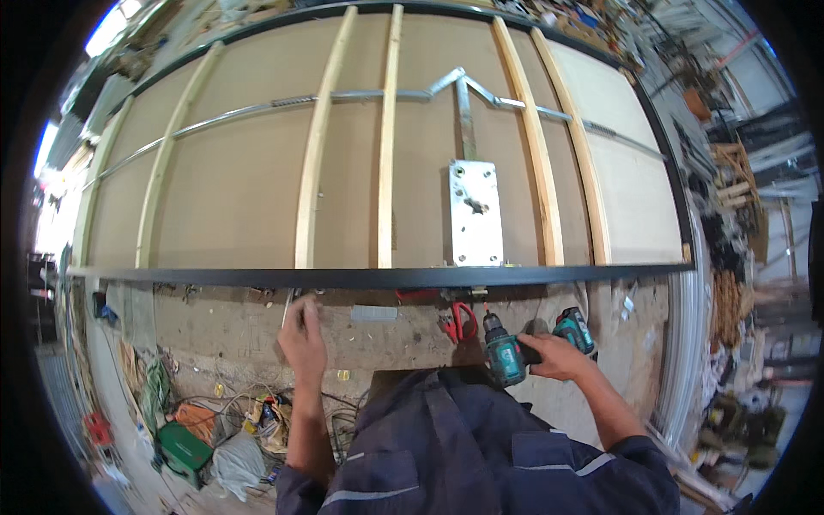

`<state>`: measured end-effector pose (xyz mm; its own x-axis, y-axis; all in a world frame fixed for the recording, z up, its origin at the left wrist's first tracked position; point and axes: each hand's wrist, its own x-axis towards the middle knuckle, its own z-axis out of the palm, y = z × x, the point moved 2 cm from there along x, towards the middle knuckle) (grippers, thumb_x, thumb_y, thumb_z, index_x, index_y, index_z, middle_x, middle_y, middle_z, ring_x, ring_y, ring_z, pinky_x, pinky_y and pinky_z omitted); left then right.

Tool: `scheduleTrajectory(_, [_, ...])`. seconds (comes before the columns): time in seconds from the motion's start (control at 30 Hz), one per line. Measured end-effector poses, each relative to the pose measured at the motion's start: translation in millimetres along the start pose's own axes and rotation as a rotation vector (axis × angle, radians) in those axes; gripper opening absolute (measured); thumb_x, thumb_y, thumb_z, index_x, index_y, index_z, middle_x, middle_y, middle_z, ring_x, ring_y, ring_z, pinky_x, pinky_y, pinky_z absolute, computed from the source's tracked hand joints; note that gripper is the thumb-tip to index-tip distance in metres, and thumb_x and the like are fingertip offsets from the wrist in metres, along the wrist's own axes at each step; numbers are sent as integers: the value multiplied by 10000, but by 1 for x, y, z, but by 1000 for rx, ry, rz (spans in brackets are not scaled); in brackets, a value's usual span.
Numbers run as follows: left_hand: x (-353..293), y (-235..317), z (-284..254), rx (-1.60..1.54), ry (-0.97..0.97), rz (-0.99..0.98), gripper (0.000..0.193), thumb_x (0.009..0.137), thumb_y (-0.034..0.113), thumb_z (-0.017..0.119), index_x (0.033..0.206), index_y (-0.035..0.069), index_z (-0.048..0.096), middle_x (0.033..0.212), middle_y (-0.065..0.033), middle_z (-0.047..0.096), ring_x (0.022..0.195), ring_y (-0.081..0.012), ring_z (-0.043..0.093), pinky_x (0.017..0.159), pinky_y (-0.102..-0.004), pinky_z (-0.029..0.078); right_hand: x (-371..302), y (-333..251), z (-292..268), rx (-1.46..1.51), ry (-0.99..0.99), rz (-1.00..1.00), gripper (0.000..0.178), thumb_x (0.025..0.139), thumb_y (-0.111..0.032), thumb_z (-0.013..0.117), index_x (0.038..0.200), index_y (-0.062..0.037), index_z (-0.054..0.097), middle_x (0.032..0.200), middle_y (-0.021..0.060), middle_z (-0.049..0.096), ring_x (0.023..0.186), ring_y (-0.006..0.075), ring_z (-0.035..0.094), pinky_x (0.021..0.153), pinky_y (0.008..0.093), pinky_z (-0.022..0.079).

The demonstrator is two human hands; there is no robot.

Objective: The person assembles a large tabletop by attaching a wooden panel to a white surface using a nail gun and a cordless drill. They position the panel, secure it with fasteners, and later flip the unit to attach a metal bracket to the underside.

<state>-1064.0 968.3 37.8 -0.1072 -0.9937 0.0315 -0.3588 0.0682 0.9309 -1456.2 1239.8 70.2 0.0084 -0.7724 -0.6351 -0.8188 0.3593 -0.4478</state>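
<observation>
In my right hand (554,355) is a teal and black cordless drill (505,354), its bit pointing at the near edge of a large dark-framed panel (369,277). My left hand (303,333) is below that same edge, further left, with the fingers drawn together. A thin light-coloured strip (287,307) shows beside those fingers; whether they hold it is unclear. On the panel, a silver metal lock case (475,219) lies by the near edge, joined by a flat bar (466,120) to hinged links and long rods. Red-handled pliers (464,321) rest just left of the drill.
Several wooden slats (314,172) cross the panel. A clear plastic piece (374,313) sits on the worn bench (343,296) under it. At lower left are a green case (182,451), a pale bag (239,463) and tangled cables. Long metal profiles (684,343) stand at the right.
</observation>
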Motion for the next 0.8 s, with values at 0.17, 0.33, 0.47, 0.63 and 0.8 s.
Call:
scheduleTrajectory(0.17, [82, 36, 27, -76, -3, 114, 224, 1053, 133, 565, 1124, -47, 677, 943, -111, 722, 857, -134, 670, 784, -285, 548, -73, -44, -39, 180, 204, 56, 743, 702, -94, 832, 1388, -37, 554, 1166, 202, 703, 1070, 387, 686, 915, 421, 548])
scheduleTrajectory(0.33, [107, 21, 54, 6, -19, 181, 198, 1040, 123, 589, 1112, -39, 678, 906, -100, 711, 832, -135, 667, 761, -284, 545, -114, -72, -97, 597, 437, 122, 567, 757, -116, 847, 1272, -6, 636, 1046, 101, 752, 965, 237, 729, 857, 391, 578])
scheduleTrajectory(0.47, [113, 13, 69, 67, -18, 155, 168, 1026, 116, 609, 1079, -28, 677, 879, -90, 702, 803, -137, 658, 725, -289, 534, -98, -73, -146, 919, 614, 238, 387, 830, -60, 755, 1200, 5, 660, 978, 91, 730, 870, 189, 711, 769, 353, 579])
scheduleTrajectory(0.63, [114, 8, 69, 117, -12, 135, 140, 1014, 107, 621, 1037, -20, 676, 861, -97, 692, 763, -155, 645, 689, -294, 522, 3, -87, -235, 848, 588, 197, 391, 826, -20, 661, 1214, 25, 662, 945, 86, 710, 710, 137, 640, 647, 313, 529])
scheduleTrajectory(0.8, [114, 21, 71, 250, -60, 94, 205, 1046, 146, 593, 1063, -44, 670, 867, -84, 704, 779, -122, 663, 732, -271, 546, 91, -78, -264, 806, 519, 195, 324, 798, -62, 680, 1113, 17, 668, 877, 63, 694, 643, 112, 615, 577, 290, 507])
